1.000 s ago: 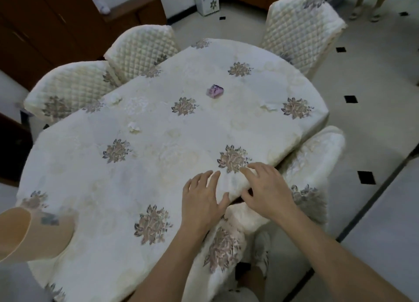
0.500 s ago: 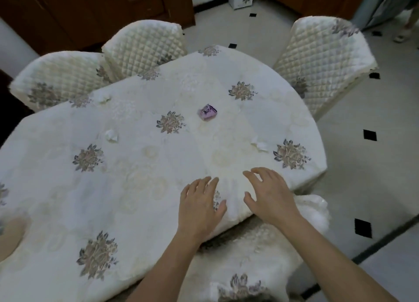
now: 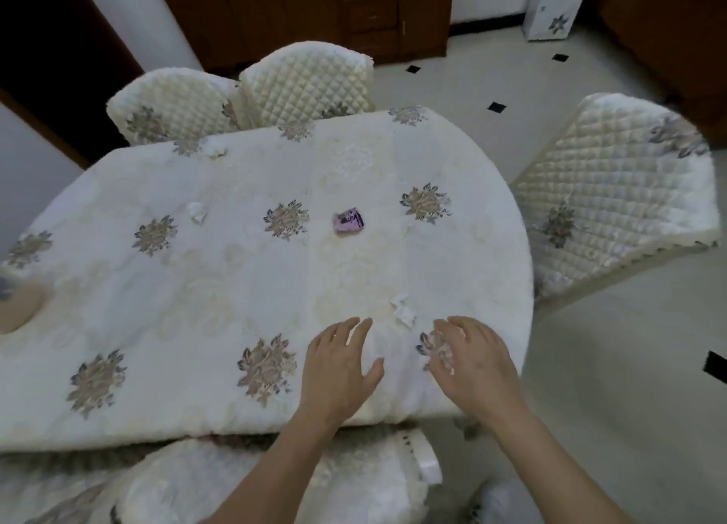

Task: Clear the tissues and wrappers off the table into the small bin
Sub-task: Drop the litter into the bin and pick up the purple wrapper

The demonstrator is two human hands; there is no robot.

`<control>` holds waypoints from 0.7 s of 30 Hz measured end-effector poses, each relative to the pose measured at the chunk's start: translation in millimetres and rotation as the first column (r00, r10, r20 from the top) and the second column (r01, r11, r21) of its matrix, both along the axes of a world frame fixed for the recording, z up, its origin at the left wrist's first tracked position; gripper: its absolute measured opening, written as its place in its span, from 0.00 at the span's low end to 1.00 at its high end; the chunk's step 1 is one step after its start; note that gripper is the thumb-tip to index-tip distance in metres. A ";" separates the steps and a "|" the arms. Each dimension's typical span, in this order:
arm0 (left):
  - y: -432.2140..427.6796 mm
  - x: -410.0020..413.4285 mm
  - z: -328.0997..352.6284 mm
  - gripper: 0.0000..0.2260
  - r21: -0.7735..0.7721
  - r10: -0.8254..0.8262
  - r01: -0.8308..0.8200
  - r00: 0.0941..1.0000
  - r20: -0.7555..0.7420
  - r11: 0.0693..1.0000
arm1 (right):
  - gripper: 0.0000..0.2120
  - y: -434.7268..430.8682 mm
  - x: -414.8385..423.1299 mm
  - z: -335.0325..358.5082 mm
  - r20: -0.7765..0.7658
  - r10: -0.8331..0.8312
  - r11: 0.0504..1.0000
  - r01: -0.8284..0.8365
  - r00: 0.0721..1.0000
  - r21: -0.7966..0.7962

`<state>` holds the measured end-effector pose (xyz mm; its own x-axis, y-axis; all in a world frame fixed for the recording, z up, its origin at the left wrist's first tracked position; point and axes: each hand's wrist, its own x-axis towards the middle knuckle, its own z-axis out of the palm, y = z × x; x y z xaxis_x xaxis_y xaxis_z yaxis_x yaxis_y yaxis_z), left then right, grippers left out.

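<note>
A purple wrapper point(image 3: 349, 221) lies near the middle of the cream floral tablecloth point(image 3: 236, 287). A crumpled white tissue point(image 3: 403, 311) rests just beyond my fingertips, between both hands. Another tissue point(image 3: 198, 210) sits further left, and a third tissue point(image 3: 214, 149) lies at the far edge by the chairs. My left hand point(image 3: 340, 366) hovers over the cloth with fingers spread and nothing in it. My right hand point(image 3: 472, 360) is beside it, fingers apart and empty. The tan bin point(image 3: 17, 307) shows partly at the left edge.
Quilted cream chairs stand at the far side point(image 3: 307, 80), far left point(image 3: 173, 106), right point(image 3: 617, 193) and tucked under the near edge point(image 3: 275, 480). Dark wooden cabinets point(image 3: 393, 15) line the back wall. Tiled floor lies to the right.
The view has lifted and shifted, so the table sits lower and more centred. Both hands have moved forward from the table's near edge toward the nearest tissue, still empty.
</note>
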<state>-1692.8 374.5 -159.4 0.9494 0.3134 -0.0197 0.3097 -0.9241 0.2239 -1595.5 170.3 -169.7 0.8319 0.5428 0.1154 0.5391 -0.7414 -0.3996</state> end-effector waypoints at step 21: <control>-96.4 38.1 3.8 0.25 -0.150 0.502 -0.503 0.864 -0.045 0.851 | 0.25 -28.4 134.7 13.6 -0.106 0.430 0.888 -0.441 0.897 -0.132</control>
